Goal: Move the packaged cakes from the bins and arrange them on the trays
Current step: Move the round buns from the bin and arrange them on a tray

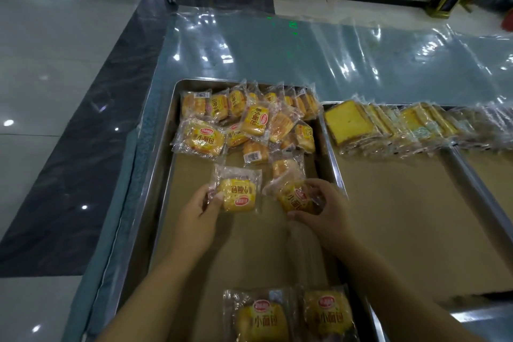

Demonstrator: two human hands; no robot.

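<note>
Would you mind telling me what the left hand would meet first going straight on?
Likely the barcode-up cake packet at the pile's near edge; the left hand, gripping a yellow-label packet, points there, though depth is unclear.

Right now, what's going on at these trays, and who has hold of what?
A person is laying out packaged cakes on the left tray. The left hand grips a yellow pack and the right hand grips a second pack, both at the tray's bare middle. A loose pile of packs sits at the far end, and two packs lie at the near edge. The right tray holds a leaning row of sliced cakes along its far end.
</note>
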